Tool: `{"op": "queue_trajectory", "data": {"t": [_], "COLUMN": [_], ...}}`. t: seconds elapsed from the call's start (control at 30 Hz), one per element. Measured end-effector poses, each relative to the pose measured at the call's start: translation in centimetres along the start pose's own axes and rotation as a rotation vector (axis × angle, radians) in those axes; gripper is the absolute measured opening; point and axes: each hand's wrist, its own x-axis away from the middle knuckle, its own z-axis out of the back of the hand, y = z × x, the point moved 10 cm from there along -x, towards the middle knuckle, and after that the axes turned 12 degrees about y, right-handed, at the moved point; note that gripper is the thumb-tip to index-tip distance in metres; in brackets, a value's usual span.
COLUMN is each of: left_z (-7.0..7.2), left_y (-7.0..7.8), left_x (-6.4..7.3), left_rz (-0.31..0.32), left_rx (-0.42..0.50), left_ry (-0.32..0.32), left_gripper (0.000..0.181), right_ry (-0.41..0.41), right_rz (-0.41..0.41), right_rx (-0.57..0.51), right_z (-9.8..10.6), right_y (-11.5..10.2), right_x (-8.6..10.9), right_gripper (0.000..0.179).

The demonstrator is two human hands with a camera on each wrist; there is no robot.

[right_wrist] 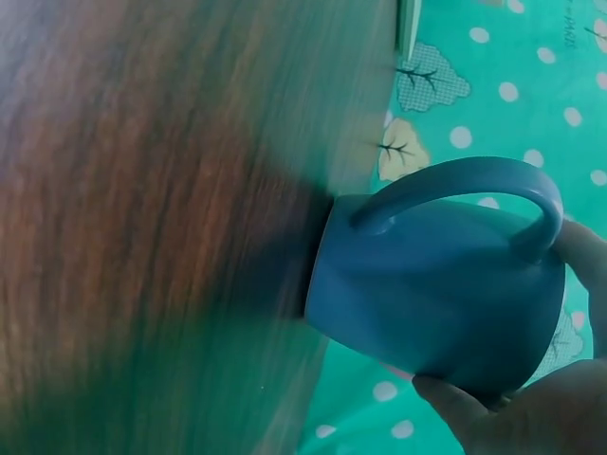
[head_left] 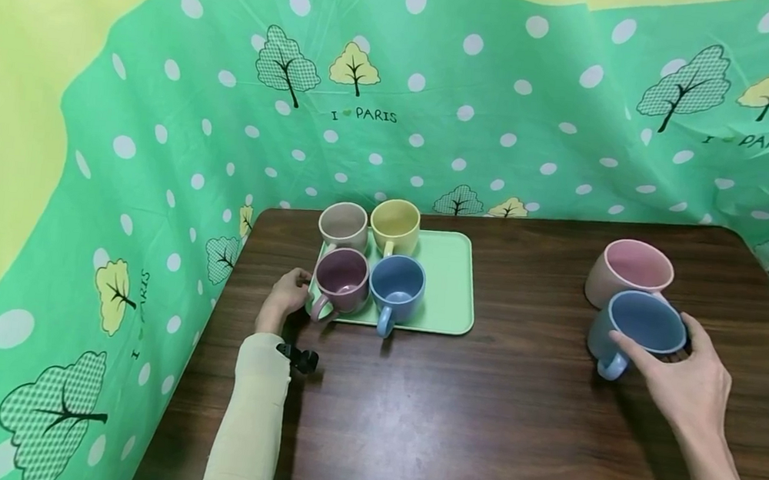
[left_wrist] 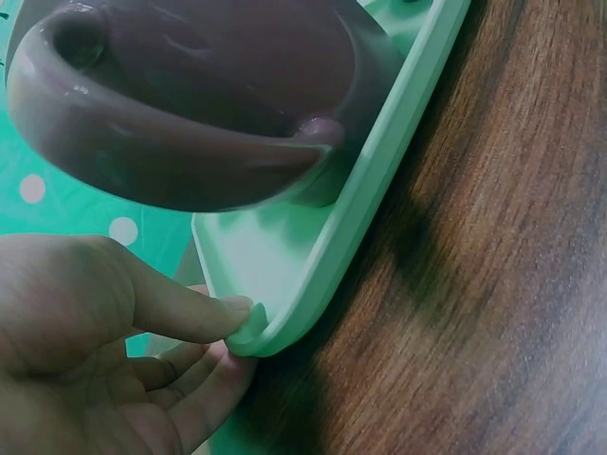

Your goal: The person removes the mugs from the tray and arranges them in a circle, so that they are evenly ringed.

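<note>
My left hand [head_left: 290,291] pinches the near-left corner of a light green tray [head_left: 453,281], thumb on the rim and fingers under it in the left wrist view. Beside that hand a purple mug [left_wrist: 190,104] stands on the tray. A blue mug [head_left: 398,280], a grey-beige mug [head_left: 343,225] and a yellow mug [head_left: 396,226] share the tray. At the right, my right hand [head_left: 694,382] holds a grey-blue mug [right_wrist: 432,294] across its rim, thumb and fingers on opposite sides. Directly behind it stands a pink mug [head_left: 630,271], partly covered.
The dark wooden table [head_left: 408,428] runs between tray and right-hand mugs. A green dotted cloth [head_left: 469,86] with tree prints hangs along the back and left edges. Black wrist straps [head_left: 300,358] show at both sleeves.
</note>
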Motion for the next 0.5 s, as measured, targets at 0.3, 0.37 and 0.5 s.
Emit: {"op": "queue_trajectory", "data": {"t": [0.3,0.37,0.5], "left_z": [0.01,0.06,0.01], "left_y": [-0.03,0.01,-0.01], "left_x": [0.03,0.07,0.11], "left_rz": [-0.004,-0.004,0.011], "left_rx": [0.006,0.006,0.004], "left_ry": [0.003,0.002,-0.011], "left_gripper": [0.034,0.034,0.035], "right_ry": [-0.037,-0.047,-0.059], "right_rz": [0.012,0.005,-0.002], "right_rx": [0.02,0.016,0.008], "right_z": [-0.1,-0.19,-0.38], "right_y": [0.5,0.64,0.83], "right_x": [-0.72,-0.82,-0.93], "right_gripper": [0.103,0.104,0.105]}}
